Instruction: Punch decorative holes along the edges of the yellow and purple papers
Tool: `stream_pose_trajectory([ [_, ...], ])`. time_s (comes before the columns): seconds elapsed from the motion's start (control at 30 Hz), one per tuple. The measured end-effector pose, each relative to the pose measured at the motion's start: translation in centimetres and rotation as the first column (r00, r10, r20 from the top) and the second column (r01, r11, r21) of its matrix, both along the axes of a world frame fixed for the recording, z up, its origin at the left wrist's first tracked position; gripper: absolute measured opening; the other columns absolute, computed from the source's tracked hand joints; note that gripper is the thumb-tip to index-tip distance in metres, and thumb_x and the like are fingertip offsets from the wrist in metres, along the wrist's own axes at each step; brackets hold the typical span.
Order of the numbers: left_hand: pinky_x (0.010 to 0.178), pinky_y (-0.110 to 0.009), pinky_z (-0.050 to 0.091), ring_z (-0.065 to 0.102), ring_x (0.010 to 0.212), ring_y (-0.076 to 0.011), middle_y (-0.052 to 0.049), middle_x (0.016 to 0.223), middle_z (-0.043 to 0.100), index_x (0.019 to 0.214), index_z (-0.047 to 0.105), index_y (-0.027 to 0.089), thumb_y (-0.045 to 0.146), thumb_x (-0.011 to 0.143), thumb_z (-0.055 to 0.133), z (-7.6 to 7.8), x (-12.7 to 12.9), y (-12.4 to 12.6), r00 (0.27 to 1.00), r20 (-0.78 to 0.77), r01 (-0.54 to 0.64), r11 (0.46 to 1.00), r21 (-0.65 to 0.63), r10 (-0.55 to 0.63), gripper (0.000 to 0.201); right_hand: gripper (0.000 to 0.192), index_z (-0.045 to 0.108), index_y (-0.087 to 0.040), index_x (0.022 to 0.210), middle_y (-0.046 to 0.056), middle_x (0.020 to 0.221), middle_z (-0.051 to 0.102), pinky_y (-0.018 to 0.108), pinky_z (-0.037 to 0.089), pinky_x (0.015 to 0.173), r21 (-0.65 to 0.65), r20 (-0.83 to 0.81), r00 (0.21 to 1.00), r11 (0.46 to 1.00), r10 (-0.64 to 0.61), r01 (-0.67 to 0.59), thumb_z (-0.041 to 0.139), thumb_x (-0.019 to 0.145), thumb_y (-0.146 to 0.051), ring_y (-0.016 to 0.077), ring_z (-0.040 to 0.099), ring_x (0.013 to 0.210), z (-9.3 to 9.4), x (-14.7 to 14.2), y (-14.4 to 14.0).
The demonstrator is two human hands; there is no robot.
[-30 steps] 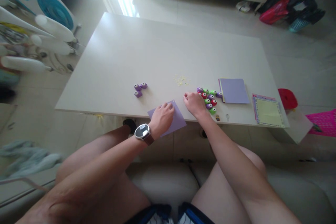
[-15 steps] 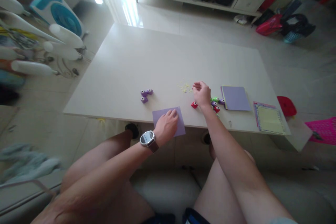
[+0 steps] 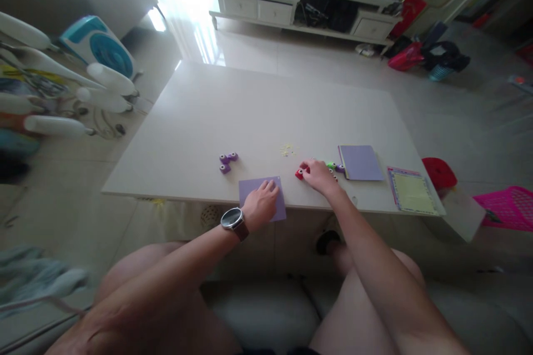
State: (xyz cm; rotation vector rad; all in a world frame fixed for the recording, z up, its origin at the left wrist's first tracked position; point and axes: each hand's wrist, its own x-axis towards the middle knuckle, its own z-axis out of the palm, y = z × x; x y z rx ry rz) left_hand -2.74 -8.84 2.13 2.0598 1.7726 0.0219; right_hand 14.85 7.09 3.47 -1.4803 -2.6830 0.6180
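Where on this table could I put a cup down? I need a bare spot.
The far half of the table is bare, as is the left part beyond the purple punches. It is crowded near the front edge: purple sheet, red punch, both hands, purple pad.

Right hand [image 3: 320, 176] hides most small punches [image 3: 336, 167].

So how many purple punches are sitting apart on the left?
3, clustered together: two behind, one in front, left of the purple sheet. More may hide behind the right hand.
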Motion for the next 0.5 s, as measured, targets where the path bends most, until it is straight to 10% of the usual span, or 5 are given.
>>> stream_pose_trajectory([
  [0.5, 0.111, -0.045, 0.05, 0.044, 0.143, -0.0341, -0.02, 0.151, 0.05, 0.146, 0.05, 0.014, 0.019, 0.086, 0.064, -0.5, 1.4, 2.6, 0.999, 0.029, 0.018, 1.0, 0.022, -0.018, 0.062, 0.008, 0.071, -0.017, 0.096, 0.008, 0.102, 0.071, 0.026, 0.044, 0.085, -0.053, -0.035, 0.996, 0.995, 0.086, -0.088, 0.064, 0.098, -0.012, 0.0187, 0.065, 0.095, -1.4, 1.0, -0.1],
])
